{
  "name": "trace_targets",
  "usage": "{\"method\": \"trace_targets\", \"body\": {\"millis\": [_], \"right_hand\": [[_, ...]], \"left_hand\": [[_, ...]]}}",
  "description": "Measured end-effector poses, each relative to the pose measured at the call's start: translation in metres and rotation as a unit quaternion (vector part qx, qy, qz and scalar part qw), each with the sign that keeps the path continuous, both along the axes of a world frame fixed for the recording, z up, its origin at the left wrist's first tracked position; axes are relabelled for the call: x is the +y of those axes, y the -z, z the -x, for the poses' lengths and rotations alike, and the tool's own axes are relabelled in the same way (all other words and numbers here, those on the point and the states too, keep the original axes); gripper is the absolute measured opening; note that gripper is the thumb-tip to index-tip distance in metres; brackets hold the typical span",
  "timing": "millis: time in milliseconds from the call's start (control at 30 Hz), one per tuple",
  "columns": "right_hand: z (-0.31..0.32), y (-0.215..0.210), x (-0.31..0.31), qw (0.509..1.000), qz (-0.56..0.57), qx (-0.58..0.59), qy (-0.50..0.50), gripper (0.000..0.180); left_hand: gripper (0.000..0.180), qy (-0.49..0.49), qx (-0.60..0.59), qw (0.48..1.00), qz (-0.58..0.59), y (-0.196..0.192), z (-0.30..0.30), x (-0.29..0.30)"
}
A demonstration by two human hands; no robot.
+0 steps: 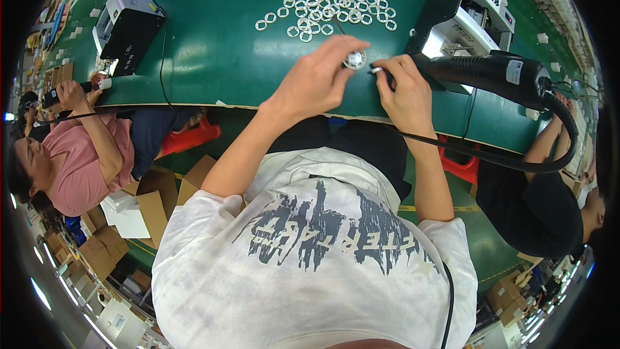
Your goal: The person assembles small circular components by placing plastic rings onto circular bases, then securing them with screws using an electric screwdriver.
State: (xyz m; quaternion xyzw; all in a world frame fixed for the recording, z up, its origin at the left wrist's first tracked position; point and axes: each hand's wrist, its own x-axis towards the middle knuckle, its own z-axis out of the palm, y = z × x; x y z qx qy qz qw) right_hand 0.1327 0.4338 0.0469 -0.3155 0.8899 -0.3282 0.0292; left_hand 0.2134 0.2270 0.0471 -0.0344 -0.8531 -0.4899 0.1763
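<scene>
While left hand [316, 81] pinches white ring [354, 59] — right hand [403, 90] grips tool [491, 74].

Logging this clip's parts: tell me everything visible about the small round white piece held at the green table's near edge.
The small round white ring-shaped piece looks like pale plastic with a darker centre. It sits on the green table, pinched under the fingertips of the left hand. The right hand meets it from the right, holding the tip of a black corded power tool. Finer detail is too small to tell.
</scene>
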Motion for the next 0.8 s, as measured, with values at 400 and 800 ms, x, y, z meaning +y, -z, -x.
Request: {"method": "trace_targets", "body": {"millis": [400, 800], "right_hand": [[-0.003, -0.009, 0.017, 0.994, 0.018, -0.105, 0.012, 0.042], [-0.005, 0.001, 0.011, 0.999, -0.021, -0.023, 0.009, 0.034]], "left_hand": [[0.035, -0.041, -0.178, 0.970, -0.158, 0.004, 0.000, 0.033], [0.035, -0.053, -0.125, 0.968, -0.213, 0.020, 0.007, 0.028]]}}
